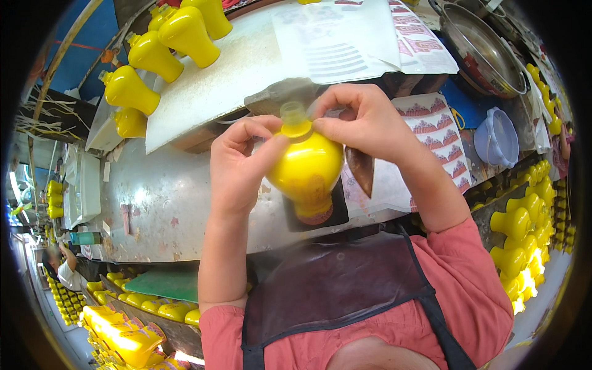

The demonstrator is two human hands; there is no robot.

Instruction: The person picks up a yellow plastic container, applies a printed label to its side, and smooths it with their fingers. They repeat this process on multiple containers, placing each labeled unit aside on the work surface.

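Observation:
A glossy yellow vase-shaped bottle (306, 161) with a clear neck stands in front of me over a dark square pad (338, 208). A faint reddish print shows on its body, and a patterned band circles its base. My left hand (242, 154) is closed at the left of the bottle's neck, its thumb and fingertips on the shoulder. At the other side, my right hand (362, 117) pinches at the neck with thumb and forefinger. From under its palm a brown pointed blade (360, 171) hangs down, apparently held by the other fingers, whose grip is hidden.
Printed decal sheets (439, 139) lie on the metal table (179, 197) at right. Several yellow bottles (154, 55) stand far left on a white board (246, 68). A lilac basket (496, 139) and metal pan (484, 49) stand right. More bottles (518, 240) line the table's sides.

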